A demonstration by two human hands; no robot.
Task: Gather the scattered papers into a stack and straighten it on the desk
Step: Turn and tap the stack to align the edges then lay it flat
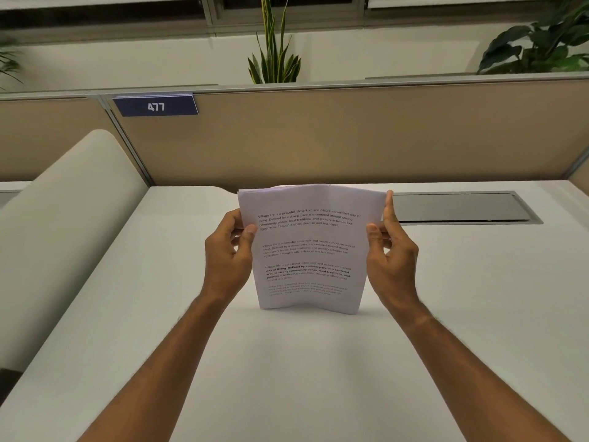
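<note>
A stack of papers (pixel 307 250) stands upright on its lower edge at the middle of the white desk (pixel 287 362), printed side facing the camera and bowed a little so the lower edge curves. The left hand (pixel 228 253) grips the stack's left edge, thumb pressed on the front sheet and the other fingers curled behind, where the paper hides them. The right hand (pixel 390 253) grips the right edge the same way, thumb on the front, with one finger stretched up along the edge to the top corner; its remaining fingers are out of sight behind the sheets. How many sheets the stack holds cannot be counted; only slightly offset edges show at the top left corner. The upper paragraphs of print can be read, while the lowest block is too faint and small to make out.

Far right on the desk lies a dark recessed cable tray (pixel 459 207), its left end covered by the papers and the right hand. A tan partition (pixel 350 138) runs along the far side, carrying a blue tag (pixel 155 106) marked 477. Behind it a spiky plant (pixel 274 55) rises, its base hidden by the partition, and a leafy plant (pixel 541 43) is cut off at the right edge. A pale rounded panel (pixel 63 218) on the left blocks the neighbouring desk.
</note>
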